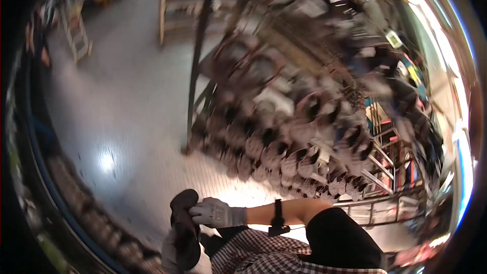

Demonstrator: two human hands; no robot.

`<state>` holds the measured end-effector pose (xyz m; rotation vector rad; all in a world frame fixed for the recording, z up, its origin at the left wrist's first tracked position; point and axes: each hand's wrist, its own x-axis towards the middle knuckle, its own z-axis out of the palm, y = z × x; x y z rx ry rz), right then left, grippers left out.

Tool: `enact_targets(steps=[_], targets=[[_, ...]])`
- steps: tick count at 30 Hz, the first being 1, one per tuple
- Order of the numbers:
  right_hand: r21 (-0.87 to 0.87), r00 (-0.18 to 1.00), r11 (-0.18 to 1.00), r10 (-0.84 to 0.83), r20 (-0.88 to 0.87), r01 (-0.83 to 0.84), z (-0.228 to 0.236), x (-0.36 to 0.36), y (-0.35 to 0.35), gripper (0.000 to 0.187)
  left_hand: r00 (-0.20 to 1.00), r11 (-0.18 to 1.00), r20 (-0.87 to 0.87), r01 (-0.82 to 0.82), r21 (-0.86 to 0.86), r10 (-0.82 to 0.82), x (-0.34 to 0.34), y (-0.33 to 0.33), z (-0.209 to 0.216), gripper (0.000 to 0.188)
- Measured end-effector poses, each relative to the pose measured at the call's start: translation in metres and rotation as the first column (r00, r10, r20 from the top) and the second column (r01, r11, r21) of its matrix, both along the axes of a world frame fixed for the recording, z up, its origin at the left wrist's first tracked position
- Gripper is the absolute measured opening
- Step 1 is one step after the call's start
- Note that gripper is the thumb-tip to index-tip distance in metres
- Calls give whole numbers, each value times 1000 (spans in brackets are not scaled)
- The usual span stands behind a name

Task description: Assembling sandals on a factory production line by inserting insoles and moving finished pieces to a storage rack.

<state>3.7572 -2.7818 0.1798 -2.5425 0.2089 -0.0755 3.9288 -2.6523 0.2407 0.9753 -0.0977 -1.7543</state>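
Observation:
A dark shoe [184, 243] is held low in front of my body, its narrower end pointing away from me. My right hand [215, 212], in a pale grey work glove, is closed on the shoe's right side. At the shoe's lower left, a grey gloved shape, my left hand [170, 254], presses against it; its fingers are mostly hidden. A black strap with a small device [278, 220] is around my right forearm.
Rows of dark shoes [274, 152] line a slanted rack ahead and to the right, blurred. A dark rack post [197, 71] stands left of them. More brownish shapes [96, 218] run along the lower left. A small stepladder [76, 33] stands at far left on the grey floor [127, 86].

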Motion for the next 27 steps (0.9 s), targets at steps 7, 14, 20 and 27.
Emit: enact_targets(steps=[7, 14, 20, 27], targets=[[-216, 516, 699, -249, 820, 681, 410, -96, -77, 23, 977, 862, -212, -99, -497, -10, 122, -139, 44, 42], [-259, 215, 174, -967, 136, 950, 516, -141, -220, 61, 107, 497, 624, 509, -703, 774, 34, -411, 296, 44], [-308, 37, 21, -998, 45, 951, 485, -165, -281, 35, 323, 568, 888, 684, -458, 328, -130, -418, 389, 43], [-215, -12, -73, -963, 270, 974, 449, -170, -307, 40, 815, 675, 576, 390, -626, 64, -136, -472, 355, 34]])
